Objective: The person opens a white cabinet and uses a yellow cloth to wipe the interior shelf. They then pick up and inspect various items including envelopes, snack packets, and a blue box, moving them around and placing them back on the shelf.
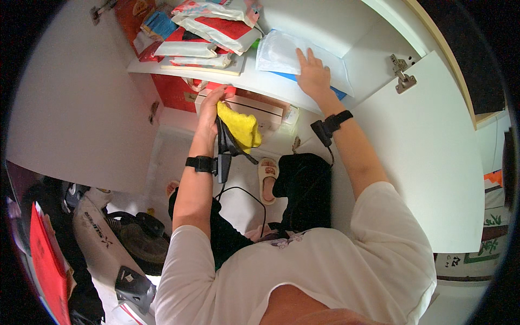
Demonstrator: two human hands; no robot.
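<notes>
My left hand [213, 107] is in front of the cabinet shelf and holds a yellow cloth [239, 126] together with a dark grey one [227, 138]; a small red thing [230, 92] shows at its fingertips. On the upper shelf [252, 77], my right hand [313, 75] rests with fingers spread on a white, translucent packet [280, 50]. A blue flat item [338, 93] lies beneath that packet. Left of it, several red and white plastic packages [215, 32] are stacked on the shelf, with a thin pale book or board [203, 69] at the bottom.
Cabinet doors stand open at left [81, 101] and right [426, 150]. Below the shelf are a pale box [243, 107], a red bag [172, 95] and a clear plastic container [290, 118]. A white scooter or motorbike [97, 227] stands lower left. Black cables hang from both wrist straps.
</notes>
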